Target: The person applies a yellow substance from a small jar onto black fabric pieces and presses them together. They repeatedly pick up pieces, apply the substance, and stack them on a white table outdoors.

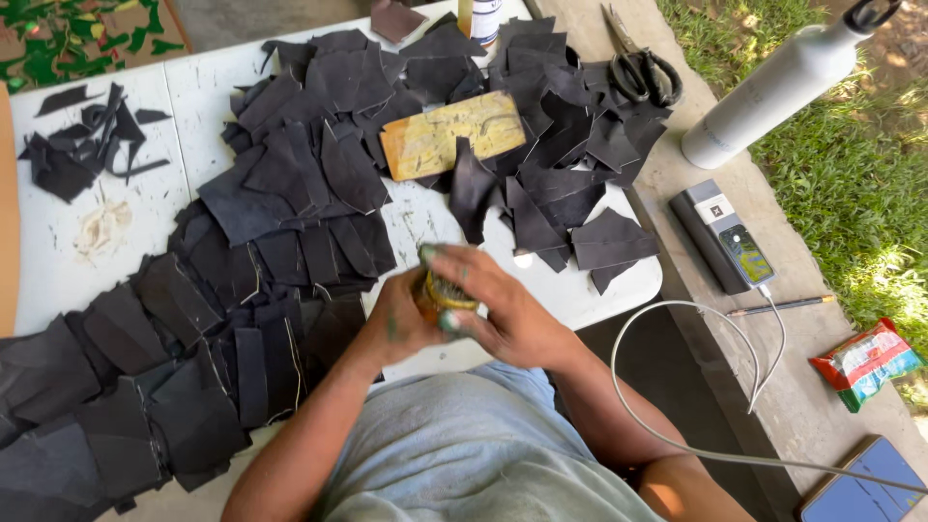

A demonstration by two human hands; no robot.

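My left hand (pixel 398 321) and my right hand (pixel 503 307) are wrapped together around a small yellowish tin (pixel 440 295) just above the white table's (pixel 580 290) front edge. The right hand's fingers curl over the tin's top; green stains mark my fingertips. Dark leather pieces (pixel 290 174) lie spread over most of the table, several overlapping. A yellow-brown wooden block (pixel 452 133) rests among them in the middle, just beyond my hands.
Black scissors (pixel 643 75) lie at the far right of the table. On the concrete ledge stand a white bottle (pixel 764 92), a grey power bank (pixel 720 237) with a white cable (pixel 677 309), a pencil (pixel 783 306), a snack packet (pixel 865 360) and a phone (pixel 860 493).
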